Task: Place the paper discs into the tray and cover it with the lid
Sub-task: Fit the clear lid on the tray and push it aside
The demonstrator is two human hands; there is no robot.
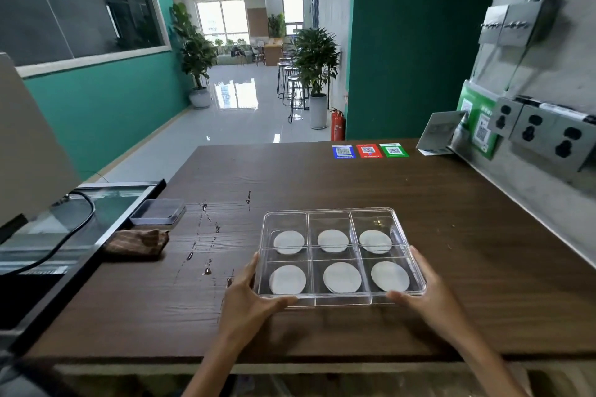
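A clear plastic tray with several compartments sits on the brown wooden table, near its front edge. Each compartment holds one white paper disc. A clear lid lies on top of the tray. My left hand grips the near left corner, thumb along the front edge. My right hand grips the near right corner the same way. Both hands hold the lid and tray at their sides.
A folded brown cloth and a small clear box lie to the left. Water drops streak the table left of the tray. Three coloured QR cards sit at the far edge. A wall with sockets rises on the right.
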